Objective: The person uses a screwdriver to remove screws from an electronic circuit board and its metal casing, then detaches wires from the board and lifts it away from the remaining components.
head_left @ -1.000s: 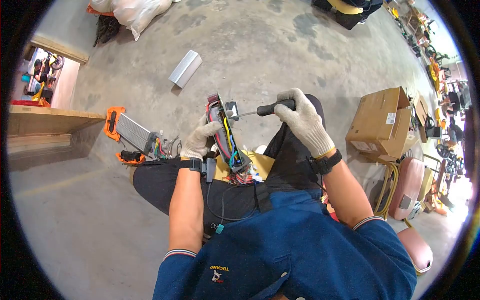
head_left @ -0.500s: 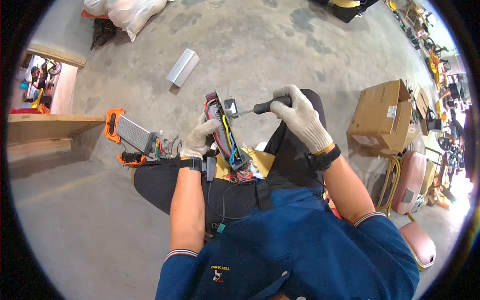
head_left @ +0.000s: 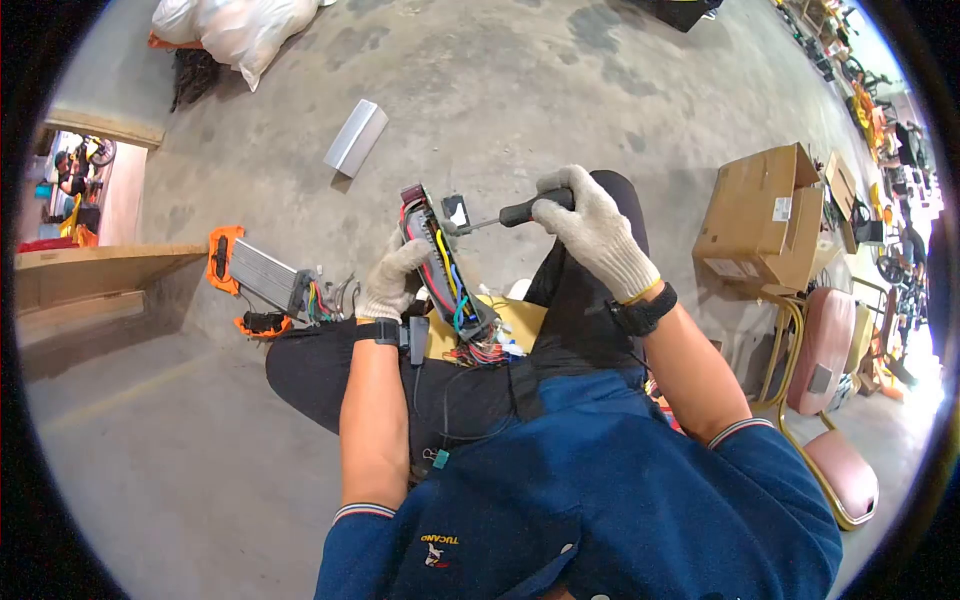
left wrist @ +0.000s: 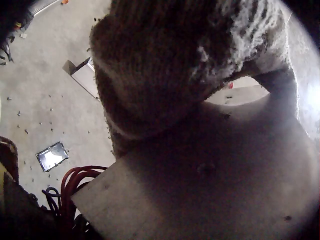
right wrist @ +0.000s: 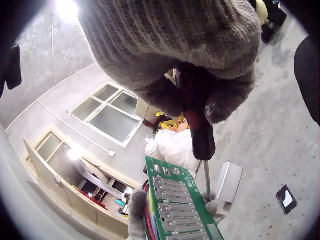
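Note:
My gloved left hand [head_left: 388, 280] grips a long circuit assembly [head_left: 437, 262] with coloured wires, tilted above my lap. My gloved right hand [head_left: 598, 232] holds a screwdriver by its dark handle [head_left: 535, 207], its shaft pointing left to the assembly's edge. In the right wrist view, the green board [right wrist: 177, 205] shows rows of metal-topped parts, and the shaft [right wrist: 207, 177] reaches down beside its edge, near a gloved fingertip [right wrist: 212, 206]. The left wrist view shows the left glove [left wrist: 170, 65] against a broad flat face [left wrist: 210, 175] of the assembly.
A silver metal casing [head_left: 356, 138] and a small dark-framed piece [head_left: 455, 212] lie on the floor ahead. Left is a finned unit [head_left: 268, 272] with orange ends and wires. A cardboard box [head_left: 757, 218] and a pink-cushioned chair [head_left: 822, 350] stand at right. Yellow material [head_left: 520, 318] lies on my lap.
The view has shifted slightly, so floor objects sit a little differently in it. Both hands keep their grips, and the screwdriver stays at the assembly's edge.

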`<state>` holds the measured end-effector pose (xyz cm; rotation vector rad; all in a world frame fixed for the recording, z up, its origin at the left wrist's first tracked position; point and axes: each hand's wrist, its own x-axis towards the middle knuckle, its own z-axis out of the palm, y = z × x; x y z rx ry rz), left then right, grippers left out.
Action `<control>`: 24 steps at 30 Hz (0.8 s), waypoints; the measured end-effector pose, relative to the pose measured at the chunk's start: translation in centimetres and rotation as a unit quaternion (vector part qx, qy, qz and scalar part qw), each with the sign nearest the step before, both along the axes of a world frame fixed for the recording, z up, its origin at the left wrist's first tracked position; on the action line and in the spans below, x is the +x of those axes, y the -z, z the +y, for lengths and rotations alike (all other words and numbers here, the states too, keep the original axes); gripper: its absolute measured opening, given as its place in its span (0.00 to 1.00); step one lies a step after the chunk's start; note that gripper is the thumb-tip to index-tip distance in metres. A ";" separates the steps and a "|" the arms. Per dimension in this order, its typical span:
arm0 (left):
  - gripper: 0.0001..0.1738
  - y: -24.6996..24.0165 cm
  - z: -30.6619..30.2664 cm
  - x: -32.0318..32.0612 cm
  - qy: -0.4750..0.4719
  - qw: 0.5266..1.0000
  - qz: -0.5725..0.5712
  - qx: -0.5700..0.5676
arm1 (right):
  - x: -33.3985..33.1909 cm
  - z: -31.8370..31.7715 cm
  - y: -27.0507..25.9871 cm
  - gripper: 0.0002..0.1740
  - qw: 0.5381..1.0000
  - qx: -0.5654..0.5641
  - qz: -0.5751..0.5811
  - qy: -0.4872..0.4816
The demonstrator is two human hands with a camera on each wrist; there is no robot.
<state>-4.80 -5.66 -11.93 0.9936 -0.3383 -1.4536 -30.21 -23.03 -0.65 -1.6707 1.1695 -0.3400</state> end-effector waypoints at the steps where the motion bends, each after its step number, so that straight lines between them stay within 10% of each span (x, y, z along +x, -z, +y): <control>1: 0.39 0.3 0.0 0.2 -0.001 1.000 -0.009 0.009 | 0.0 0.0 -0.1 0.27 1.000 0.000 0.000 0.001; 18: 0.34 2.0 -3.5 0.3 0.083 0.990 -0.073 0.083 | -5.2 -0.9 -2.9 0.21 0.988 0.019 -0.046 0.147; 24: 0.30 3.5 -3.8 0.9 0.080 0.992 -0.058 0.082 | -7.2 -2.3 -0.8 0.19 0.890 0.211 -0.279 0.292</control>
